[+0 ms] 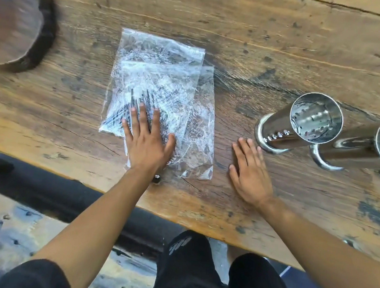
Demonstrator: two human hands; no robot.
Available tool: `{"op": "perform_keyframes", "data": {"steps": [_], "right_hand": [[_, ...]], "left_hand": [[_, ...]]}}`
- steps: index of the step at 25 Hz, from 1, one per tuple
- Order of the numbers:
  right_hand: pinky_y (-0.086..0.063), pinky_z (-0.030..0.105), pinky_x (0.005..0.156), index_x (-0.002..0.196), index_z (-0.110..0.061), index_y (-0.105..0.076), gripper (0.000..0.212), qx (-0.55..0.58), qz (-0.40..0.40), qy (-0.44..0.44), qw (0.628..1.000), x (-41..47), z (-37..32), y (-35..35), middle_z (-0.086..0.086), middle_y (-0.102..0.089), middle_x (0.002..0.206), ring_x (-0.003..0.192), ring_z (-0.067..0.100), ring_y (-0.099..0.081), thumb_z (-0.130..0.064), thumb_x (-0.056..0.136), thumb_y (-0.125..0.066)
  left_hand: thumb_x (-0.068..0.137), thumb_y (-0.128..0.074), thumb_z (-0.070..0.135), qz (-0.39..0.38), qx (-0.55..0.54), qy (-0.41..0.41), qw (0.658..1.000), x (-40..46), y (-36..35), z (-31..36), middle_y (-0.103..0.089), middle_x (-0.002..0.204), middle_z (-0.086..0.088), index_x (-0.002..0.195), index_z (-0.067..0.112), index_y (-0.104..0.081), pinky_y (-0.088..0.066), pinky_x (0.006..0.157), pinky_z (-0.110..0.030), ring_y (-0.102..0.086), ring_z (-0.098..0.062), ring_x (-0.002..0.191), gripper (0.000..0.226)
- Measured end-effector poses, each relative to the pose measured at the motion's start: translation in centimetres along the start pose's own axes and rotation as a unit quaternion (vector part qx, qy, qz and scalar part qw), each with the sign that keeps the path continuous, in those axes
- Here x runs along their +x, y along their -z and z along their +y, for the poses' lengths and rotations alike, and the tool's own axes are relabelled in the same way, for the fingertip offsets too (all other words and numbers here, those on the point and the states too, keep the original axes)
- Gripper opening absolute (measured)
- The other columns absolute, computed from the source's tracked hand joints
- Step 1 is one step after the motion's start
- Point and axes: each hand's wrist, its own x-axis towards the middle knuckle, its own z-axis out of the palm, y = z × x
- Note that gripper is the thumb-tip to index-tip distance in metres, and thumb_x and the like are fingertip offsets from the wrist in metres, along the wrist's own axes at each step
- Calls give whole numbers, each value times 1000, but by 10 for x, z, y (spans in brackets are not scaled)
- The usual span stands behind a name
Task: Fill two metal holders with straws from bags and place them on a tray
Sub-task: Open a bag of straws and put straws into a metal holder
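- Left hand lies flat with fingers spread on the clear, crinkly bags; right hand rests flat and spread on the big worn wooden table.
- Round dark wooden tray sits at 10 o'clock.
- Two shiny metal holders stand at 2 o'clock from the right hand.
- Thin black straws poke past the left fingertips.

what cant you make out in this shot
Head view only:
- Straws in the plastic bags: crinkled glare and the left hand hide their count.
- Second metal holder: cut off by the right edge, contents unclear.
- Dark round wooden piece at the top left: blurred and cropped, maybe the tray.
- Small dark object by the left wrist: too small to identify.
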Motion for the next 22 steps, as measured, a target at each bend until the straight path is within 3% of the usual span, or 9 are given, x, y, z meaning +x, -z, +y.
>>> {"op": "perform_keyframes", "data": {"steps": [5,8,12,16,22], "right_hand": [[-5,45,127,159,-11,-27,63,-3,32,19,999,0,6,-7,8,-17,168,157,22,-4,-37,103,-38],[-7,44,127,156,-9,-36,58,37,47,32,998,-3,17,-7,9,-25,166,156,24,-11,-34,104,-36],[-15,43,126,146,-4,-50,52,91,89,2,992,-33,45,-9,11,-38,159,153,26,-24,-26,102,-37],[-30,54,119,139,2,-57,48,119,127,-20,984,-86,78,-11,16,-45,153,148,31,-33,-19,97,-43],[-31,42,119,123,4,-68,40,157,197,-78,965,-131,91,-18,18,-57,139,137,35,-47,-15,93,-48]], "left_hand": [[96,-36,58,-20,27,-24,999,-20,-21,-5,7,171,-12,163,24,-8,2,126,-57,11,-31,157,80],[96,-35,58,-28,27,-54,998,-42,-23,-3,6,171,-12,163,22,-11,1,126,-57,11,-30,158,80],[95,-40,57,-39,49,-133,989,-79,-29,2,0,171,-13,162,18,-22,-2,126,-59,6,-32,158,79],[91,-41,57,-56,65,-210,974,-108,-31,12,-8,171,-11,159,18,-32,2,127,-54,0,-30,159,79],[83,-57,43,-59,56,-377,922,-122,-25,8,-26,167,-11,147,9,-52,-17,122,-63,-16,-32,157,73]]}}
